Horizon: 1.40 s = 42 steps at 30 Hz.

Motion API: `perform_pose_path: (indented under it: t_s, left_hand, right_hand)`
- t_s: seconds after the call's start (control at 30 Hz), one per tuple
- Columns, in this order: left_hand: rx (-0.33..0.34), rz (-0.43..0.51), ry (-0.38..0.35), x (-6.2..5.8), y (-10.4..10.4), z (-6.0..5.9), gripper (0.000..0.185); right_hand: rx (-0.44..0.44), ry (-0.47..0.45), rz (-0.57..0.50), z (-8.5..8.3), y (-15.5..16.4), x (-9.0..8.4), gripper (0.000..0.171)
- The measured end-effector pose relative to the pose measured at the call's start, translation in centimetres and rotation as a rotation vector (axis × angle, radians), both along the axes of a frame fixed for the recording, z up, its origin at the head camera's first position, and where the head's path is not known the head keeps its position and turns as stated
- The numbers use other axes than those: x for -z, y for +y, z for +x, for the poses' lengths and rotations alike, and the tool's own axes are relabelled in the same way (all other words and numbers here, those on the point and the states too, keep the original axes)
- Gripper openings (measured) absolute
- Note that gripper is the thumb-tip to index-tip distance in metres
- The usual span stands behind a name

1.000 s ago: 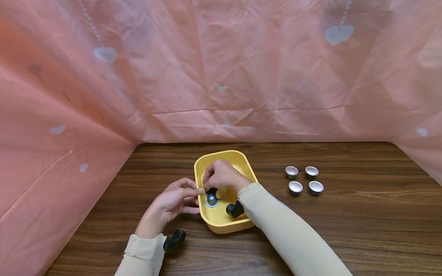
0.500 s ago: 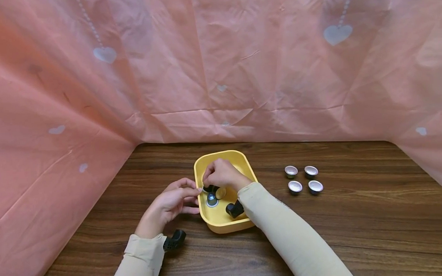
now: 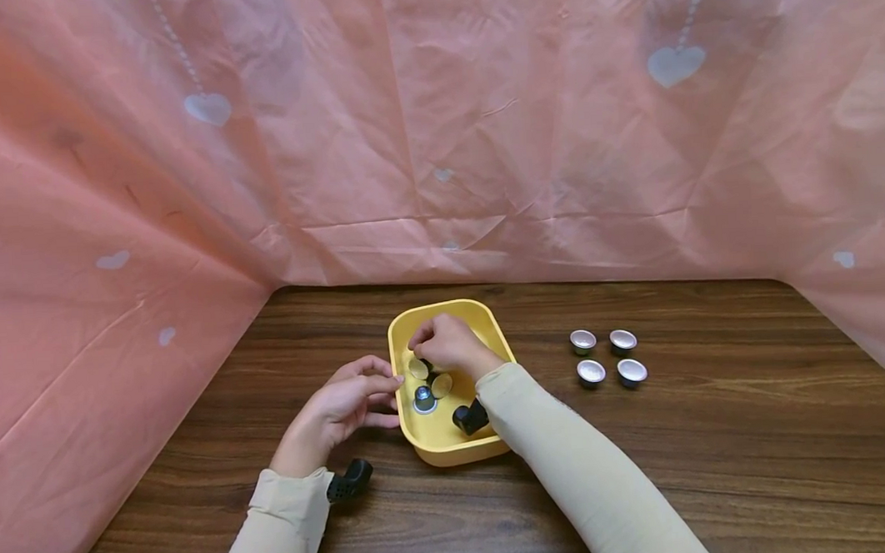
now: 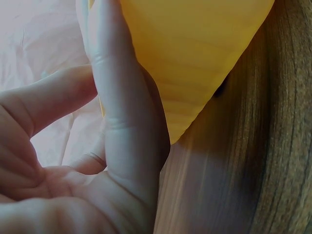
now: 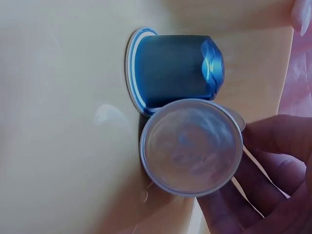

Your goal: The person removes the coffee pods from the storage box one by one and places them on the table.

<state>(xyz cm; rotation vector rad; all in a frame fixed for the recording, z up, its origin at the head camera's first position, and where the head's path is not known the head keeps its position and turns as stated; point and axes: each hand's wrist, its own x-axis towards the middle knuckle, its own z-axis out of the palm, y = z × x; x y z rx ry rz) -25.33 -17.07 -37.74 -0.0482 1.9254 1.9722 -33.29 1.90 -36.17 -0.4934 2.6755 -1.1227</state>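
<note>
A yellow box (image 3: 463,454) holds several coffee capsules. A blue coffee capsule (image 3: 424,398) stands lid-down in it, also upright in the right wrist view (image 5: 175,68). Against it leans a second capsule (image 3: 441,385), its round lid facing the camera. My right hand (image 3: 449,347) reaches in and pinches a third capsule (image 3: 418,369), tilted with its lid toward me; in the right wrist view the front capsule (image 5: 191,146) hides most of it. My left hand (image 3: 347,402) grips the box's left wall, a fingertip over the rim and other fingers outside.
On the wooden table (image 3: 721,429), right of the box, several more capsules (image 3: 591,374) stand lid-up in two rows. Pink sheeting (image 3: 435,143) with hearts rises behind the table and at both sides. A black wrist camera (image 3: 351,482) hangs at each wrist.
My right hand has risen slightly, and the capsule under its fingers has turned so its lid faces me. My left hand and the box stay almost where they were.
</note>
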Motion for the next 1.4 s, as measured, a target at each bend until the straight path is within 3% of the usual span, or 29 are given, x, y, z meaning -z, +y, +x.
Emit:
perform_pose_path:
  t_s: [0.23, 0.47, 1.4]
  left_hand:
    - [0.005, 0.011, 0.002, 0.1, -0.1, 0.0, 0.014]
    - [0.014, 0.029, -0.007, 0.2, -0.1, -0.2, 0.012]
    - [0.024, 0.034, 0.007, 0.5, -0.1, -0.2, 0.011]
  right_hand:
    - [-0.009, 0.027, 0.001, -0.1, -0.1, 0.0, 0.018]
    - [-0.092, 0.028, 0.001, -0.1, 0.0, 0.1, 0.041]
    - [-0.164, 0.165, 0.097, -0.6, -0.5, 1.1, 0.038]
